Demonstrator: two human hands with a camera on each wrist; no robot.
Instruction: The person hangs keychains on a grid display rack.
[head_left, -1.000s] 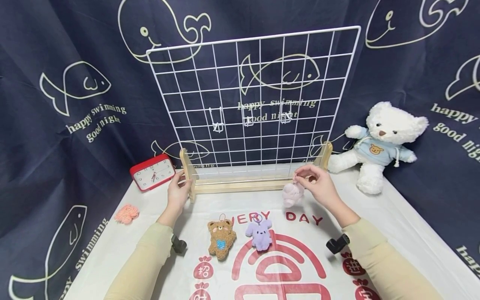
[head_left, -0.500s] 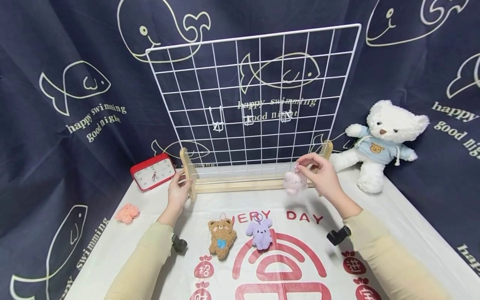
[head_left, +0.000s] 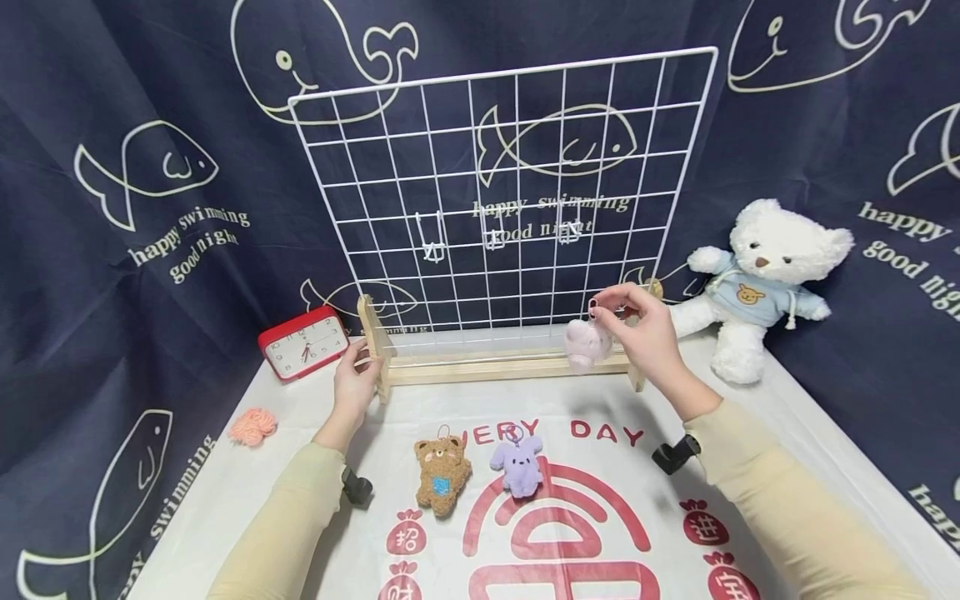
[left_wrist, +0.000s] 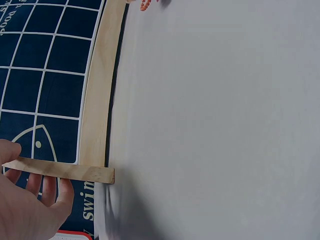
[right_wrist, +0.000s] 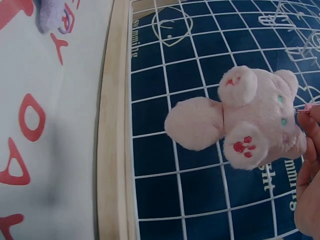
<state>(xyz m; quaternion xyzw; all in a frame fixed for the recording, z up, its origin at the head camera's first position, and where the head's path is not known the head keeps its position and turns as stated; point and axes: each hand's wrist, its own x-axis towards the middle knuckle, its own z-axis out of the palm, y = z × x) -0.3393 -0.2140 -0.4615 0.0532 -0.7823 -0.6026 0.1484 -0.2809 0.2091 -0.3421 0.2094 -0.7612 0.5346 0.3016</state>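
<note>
Pinching a dangling pink plush charm [right_wrist: 239,117], right hand [head_left: 647,333], red pawprint [right_wrist: 239,146] only in right-wrist view, left hand [head_left: 355,382] gripping pale wooden stand [head_left: 480,372].

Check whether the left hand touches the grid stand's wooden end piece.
Touching. The left wrist view shows it: the left hand pinches the wooden end piece, thumb on one side, fingers on the other.

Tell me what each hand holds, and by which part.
The right hand holds the pink toy by its top cord; the left hand grips the wooden stand by one side piece.
</note>
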